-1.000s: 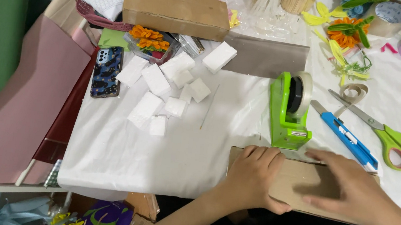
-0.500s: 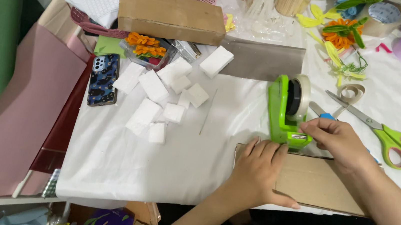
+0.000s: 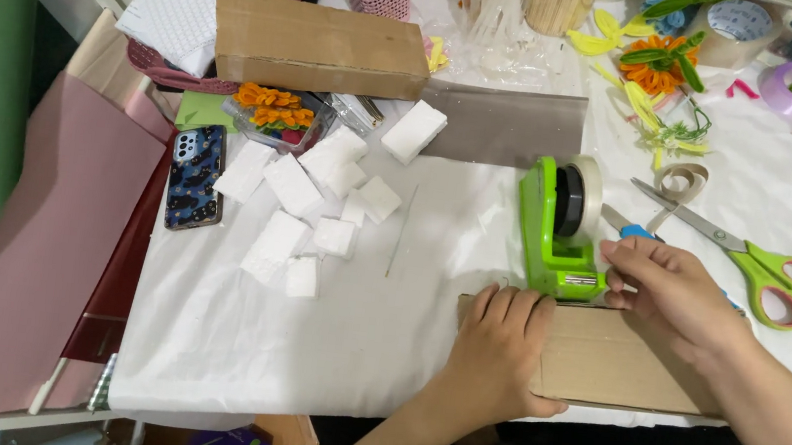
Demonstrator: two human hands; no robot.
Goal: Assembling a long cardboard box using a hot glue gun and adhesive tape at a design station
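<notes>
Left hand flat, fingers spread, pressing cardboard piece at near table edge. Right hand fingers pinched at front of tape dispenser; grip on tape unclear. Cardboard brown, flat, rectangular, long axis left-right. Dispenser green, just beyond cardboard.

A long brown cardboard box lies across the worktop at twelve o'clock, plain-sided, edges crisp. Down at six o'clock a flat brown cardboard piece rests on the white cover, the left hand pressing its left end. Over at nine o'clock a phone lies in a dark patterned case with its back and camera lenses up, screen hidden. No labels or signs that I can make out.
</notes>
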